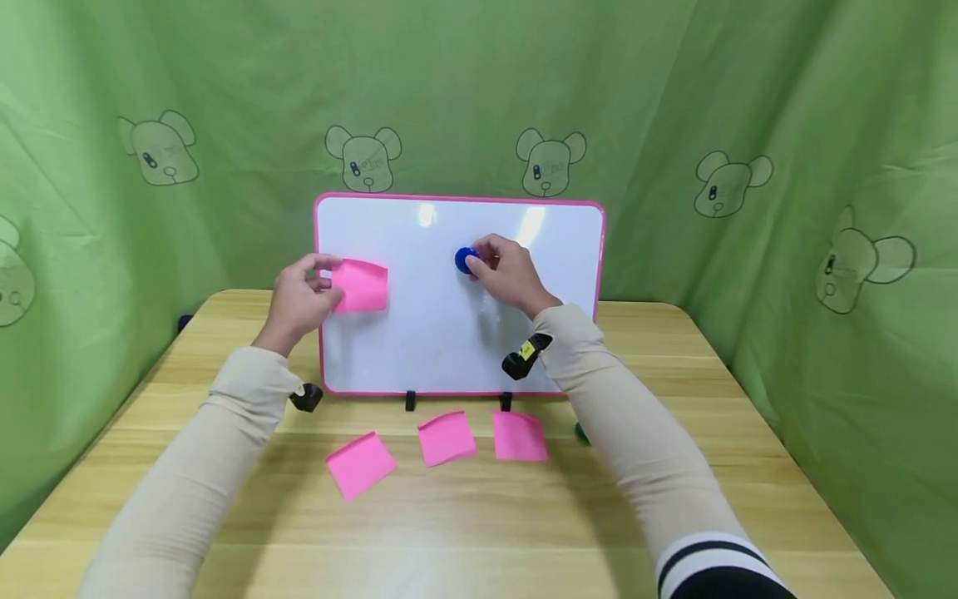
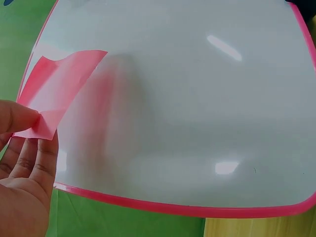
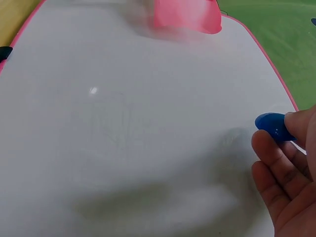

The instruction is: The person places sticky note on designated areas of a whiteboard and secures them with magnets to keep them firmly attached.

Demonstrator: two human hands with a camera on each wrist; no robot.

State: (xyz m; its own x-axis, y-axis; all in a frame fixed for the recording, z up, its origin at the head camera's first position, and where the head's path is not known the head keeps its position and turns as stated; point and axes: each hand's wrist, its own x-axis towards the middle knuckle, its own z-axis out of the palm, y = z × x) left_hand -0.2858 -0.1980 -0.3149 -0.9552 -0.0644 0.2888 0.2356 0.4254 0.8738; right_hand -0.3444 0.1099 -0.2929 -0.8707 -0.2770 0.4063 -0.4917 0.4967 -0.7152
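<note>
A whiteboard (image 1: pixel 427 349) with a pink frame stands upright on the table. At its left side my left hand (image 1: pixel 299 299) pinches a pink sticky note (image 1: pixel 365 287) by one edge, thumb on one face and fingers behind. In the left wrist view the sticky note (image 2: pixel 69 81) bends and stands off the board, its reflection beside it. My right hand (image 1: pixel 509 270) pinches a round blue magnet (image 1: pixel 465 260) between thumb and fingers, in front of the board's upper middle. The right wrist view shows the blue magnet (image 3: pixel 272 124) apart from the board.
Three more pink sticky notes (image 1: pixel 361 466) lie in a row on the wooden table (image 1: pixel 419 549) before the board. A small green object (image 1: pixel 580 433) is partly hidden by my right forearm. Black feet (image 1: pixel 410 401) hold the board. Green curtain (image 1: pixel 464 91) surrounds the table.
</note>
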